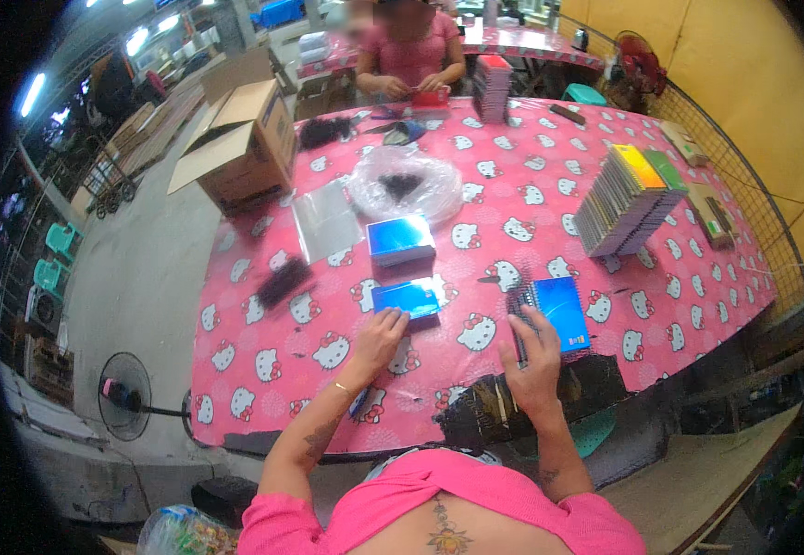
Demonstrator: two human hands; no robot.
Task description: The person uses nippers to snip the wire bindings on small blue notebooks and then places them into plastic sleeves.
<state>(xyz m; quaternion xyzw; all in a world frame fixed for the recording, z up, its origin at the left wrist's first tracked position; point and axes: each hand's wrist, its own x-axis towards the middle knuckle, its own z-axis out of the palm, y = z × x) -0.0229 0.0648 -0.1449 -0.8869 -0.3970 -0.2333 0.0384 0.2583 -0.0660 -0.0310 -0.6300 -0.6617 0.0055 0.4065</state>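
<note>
My left hand (pixel 381 339) is closed at the lower left edge of a small blue notebook pile (pixel 408 299), fingertips on the top piece. Just beyond it stands a taller stack of blue notebooks (pixel 400 239). To the right, my right hand (pixel 537 359) rests with fingers apart over the black spiral edge of a blue notebook (pixel 561 313). Part of that spiral is hidden under the fingers. A dark, narrow pointed object (pixel 488 278) lies between the two blue piles. Near my left wrist is a small blue pen-like object (pixel 358 403).
Black coils (pixel 284 282) lie left on the pink table (pixel 457 370), beside a clear plastic sheet (pixel 328 222). A plastic bag (pixel 439 190) holds dark coils. Spiral notebooks (pixel 619 208) stand right; an open cardboard box (pixel 249 153) is left. A person (pixel 409 55) works across the table.
</note>
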